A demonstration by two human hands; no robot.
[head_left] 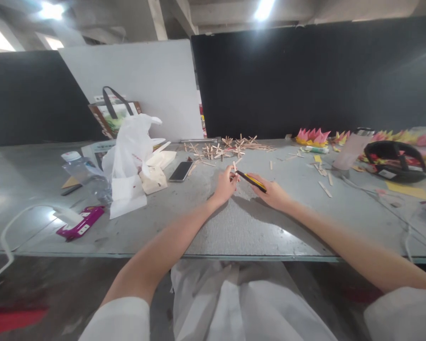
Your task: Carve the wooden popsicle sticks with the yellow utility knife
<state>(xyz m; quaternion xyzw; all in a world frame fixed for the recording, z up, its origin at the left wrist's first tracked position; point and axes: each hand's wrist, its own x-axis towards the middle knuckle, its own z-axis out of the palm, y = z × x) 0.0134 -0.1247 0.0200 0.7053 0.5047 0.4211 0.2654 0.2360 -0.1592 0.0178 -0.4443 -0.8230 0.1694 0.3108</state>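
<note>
In the middle of the head view, my left hand [226, 186] is closed around a small wooden stick [235, 166], which stands up out of the fingertips. My right hand [270, 192] grips a black and yellow utility knife [253, 181]. The knife points left, and its front end is at the fingers of my left hand by the stick; whether the blade touches the wood is too small to tell. Just beyond both hands lies a heap of wooden sticks [216, 151], many crossed over each other.
A phone [181, 171], white plastic bag [128, 147], water bottle [83, 170] and purple power strip [81, 222] are on the left. Rightward are loose sticks [324, 189], pink paper flowers [313, 137], a tumbler [351, 150] and black headphones [394, 161]. The table's front edge [234, 257] runs before me.
</note>
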